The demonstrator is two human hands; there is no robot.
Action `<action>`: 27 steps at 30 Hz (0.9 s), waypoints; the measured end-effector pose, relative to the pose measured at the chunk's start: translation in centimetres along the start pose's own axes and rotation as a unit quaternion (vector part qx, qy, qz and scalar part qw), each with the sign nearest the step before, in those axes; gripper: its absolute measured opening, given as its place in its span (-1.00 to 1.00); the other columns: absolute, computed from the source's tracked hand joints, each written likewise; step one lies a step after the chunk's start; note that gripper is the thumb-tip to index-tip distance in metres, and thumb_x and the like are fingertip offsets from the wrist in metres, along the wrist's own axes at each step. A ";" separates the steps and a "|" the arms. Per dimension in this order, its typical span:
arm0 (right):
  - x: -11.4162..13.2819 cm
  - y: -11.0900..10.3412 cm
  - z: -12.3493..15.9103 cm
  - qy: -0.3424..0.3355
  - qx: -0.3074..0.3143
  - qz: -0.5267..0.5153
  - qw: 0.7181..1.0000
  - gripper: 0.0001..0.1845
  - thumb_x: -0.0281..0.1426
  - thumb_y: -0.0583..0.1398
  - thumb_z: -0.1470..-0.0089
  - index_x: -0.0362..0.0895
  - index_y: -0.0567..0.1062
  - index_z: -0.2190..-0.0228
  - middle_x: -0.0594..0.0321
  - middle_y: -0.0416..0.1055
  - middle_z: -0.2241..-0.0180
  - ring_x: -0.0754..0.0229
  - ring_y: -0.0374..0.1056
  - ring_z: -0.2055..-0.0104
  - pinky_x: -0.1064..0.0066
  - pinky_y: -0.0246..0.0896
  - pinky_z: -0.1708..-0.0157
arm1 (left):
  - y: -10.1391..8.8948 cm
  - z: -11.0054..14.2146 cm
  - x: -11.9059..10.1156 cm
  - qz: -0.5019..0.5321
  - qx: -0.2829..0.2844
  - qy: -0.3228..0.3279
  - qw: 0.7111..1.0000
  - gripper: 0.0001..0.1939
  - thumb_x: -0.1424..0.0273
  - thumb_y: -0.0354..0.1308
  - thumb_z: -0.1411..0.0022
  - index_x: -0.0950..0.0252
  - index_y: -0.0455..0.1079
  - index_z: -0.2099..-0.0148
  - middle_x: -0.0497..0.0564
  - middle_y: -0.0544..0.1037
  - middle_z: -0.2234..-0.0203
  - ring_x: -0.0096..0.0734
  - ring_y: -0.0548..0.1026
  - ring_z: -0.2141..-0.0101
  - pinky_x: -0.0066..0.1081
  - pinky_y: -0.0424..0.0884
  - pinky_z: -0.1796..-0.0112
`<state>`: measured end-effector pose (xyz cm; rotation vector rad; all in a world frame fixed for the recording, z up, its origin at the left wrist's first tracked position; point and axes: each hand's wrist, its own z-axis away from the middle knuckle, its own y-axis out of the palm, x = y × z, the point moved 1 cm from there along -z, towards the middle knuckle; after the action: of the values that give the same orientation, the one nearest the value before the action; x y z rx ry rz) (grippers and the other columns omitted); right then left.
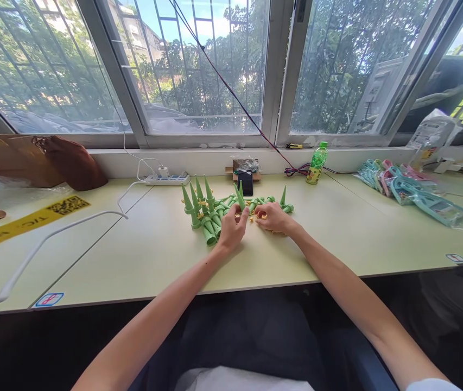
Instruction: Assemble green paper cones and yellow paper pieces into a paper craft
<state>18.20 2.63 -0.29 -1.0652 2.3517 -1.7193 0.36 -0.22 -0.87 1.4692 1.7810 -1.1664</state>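
1. Left hand point(233, 227): fingers clamped on one green cone, thumb nearest the body; grip low, probably because the wide end offers more to hold.
2. Green cone point(241, 201), held: over the middle of the table, point up and leaning slightly; the low grip leaves its tip uncovered.
3. Right hand point(274, 218): fingers bent and close together, low over the yellow pieces; whether one is pinched cannot be told.
4. Yellow pieces point(251, 219), small, loose: between and beneath the hands, seemingly kept there for short reach.
5. Standing cones point(209, 195), green: left of the left hand, upright in a close group, with yellow bits among them; their broader lower ends seem to steady them.
6. Lying cones point(209, 237), green: on their sides in a heap beside the left hand, apparently massed to save space.
7. Phone point(245, 184), dark: behind the cones, in front of a small open box point(257, 163), which may prop it.
8. Bottle point(316, 164), green cap: upright near the sill, presumably clear of the forearms.
9. Power strip point(169, 179), white: along the back edge of the table point(133, 260), likely to keep its cable aside.
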 end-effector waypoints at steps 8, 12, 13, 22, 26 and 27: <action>-0.3 0.0 -0.3 -0.015 -0.090 -0.108 0.990 -0.79 -0.44 0.26 -0.12 -0.15 0.57 0.16 0.15 0.55 0.30 0.15 0.45 0.25 0.32 0.28 0.14 | 0.0 0.0 0.0 0.012 0.005 0.001 1.000 -0.59 0.01 0.05 -0.36 0.24 0.17 0.32 -0.07 0.42 0.46 -0.60 0.28 0.68 -0.48 0.10 0.64; 0.2 -0.2 -0.3 -0.028 -0.137 -0.159 0.977 -0.79 -0.33 0.23 -0.19 -0.14 0.61 0.19 0.12 0.54 0.26 0.17 0.44 0.30 0.31 0.31 0.16 | 0.0 -0.1 0.0 0.027 0.019 -0.028 0.999 -0.63 0.04 0.02 -0.39 0.25 0.22 0.28 -0.04 0.48 0.43 -0.58 0.32 0.70 -0.46 0.18 0.63; 0.3 -0.3 -0.2 -0.028 -0.145 -0.173 0.974 -0.77 -0.29 0.23 -0.19 -0.14 0.61 0.20 0.12 0.53 0.26 0.17 0.44 0.31 0.31 0.32 0.17 | 0.0 -0.1 0.0 0.030 0.022 -0.034 0.999 -0.63 0.05 0.00 -0.40 0.25 0.23 0.28 -0.04 0.50 0.43 -0.58 0.33 0.70 -0.46 0.19 0.63; 1.5 0.8 -0.7 0.015 -0.141 -0.413 0.900 -0.60 -0.04 0.30 -0.04 -0.12 0.62 0.28 0.19 0.53 0.38 0.20 0.38 0.39 0.35 0.30 0.36 | 0.3 -0.4 1.4 0.063 0.031 -0.076 0.995 -0.65 0.08 -0.07 -0.43 0.23 0.21 0.29 -0.10 0.43 0.62 -0.54 0.27 0.77 -0.47 0.14 0.69; 2.1 0.9 -0.8 0.050 -0.135 -0.491 0.859 -0.64 -0.08 0.35 0.04 -0.11 0.62 0.33 0.26 0.48 0.45 0.29 0.29 0.47 0.40 0.24 0.43 | 0.4 -0.5 1.5 0.075 0.030 -0.079 0.994 -0.65 0.06 -0.04 -0.42 0.24 0.23 0.26 -0.07 0.48 0.52 -0.59 0.28 0.76 -0.49 0.13 0.73; 2.3 0.9 -0.8 0.059 -0.136 -0.508 0.848 -0.65 -0.09 0.36 0.05 -0.10 0.62 0.33 0.26 0.49 0.43 0.30 0.28 0.47 0.40 0.24 0.43 | 0.5 -0.5 1.5 0.077 0.031 -0.081 0.993 -0.64 0.06 -0.04 -0.41 0.24 0.23 0.26 -0.07 0.49 0.51 -0.60 0.28 0.76 -0.50 0.14 0.73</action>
<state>15.70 2.20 0.10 -2.6771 2.2590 -1.6462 0.49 0.99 -1.99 1.4742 1.5093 -1.2328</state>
